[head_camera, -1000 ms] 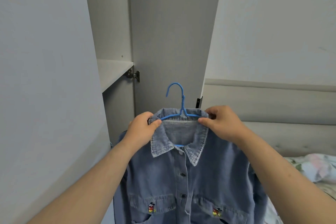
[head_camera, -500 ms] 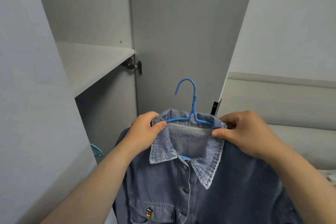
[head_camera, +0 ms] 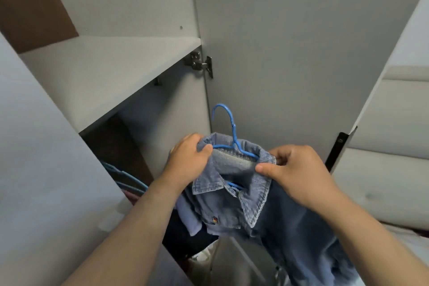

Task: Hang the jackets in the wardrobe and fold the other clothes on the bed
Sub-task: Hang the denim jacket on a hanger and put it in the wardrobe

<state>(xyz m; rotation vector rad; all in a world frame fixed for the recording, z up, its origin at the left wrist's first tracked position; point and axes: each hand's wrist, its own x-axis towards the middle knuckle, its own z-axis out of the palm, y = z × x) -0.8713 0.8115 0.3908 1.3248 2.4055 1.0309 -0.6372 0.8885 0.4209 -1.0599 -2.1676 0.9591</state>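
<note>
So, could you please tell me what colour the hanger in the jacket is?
Blue; the hanger shows clearly in the head view.

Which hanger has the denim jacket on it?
The bright blue hanger, inside the collar of the denim jacket; the paler hangers sit lower left in the wardrobe.

Both bare forearms reach forward and up from the lower corners of the view, converging toward the middle. The left hand (head_camera: 188,160) curls round one end of the collar of the denim jacket (head_camera: 290,227), thumb laid on top. The right hand (head_camera: 299,174) pinches the other end between thumb and bent fingers, knuckles up, near the left hand but not touching it.
</note>
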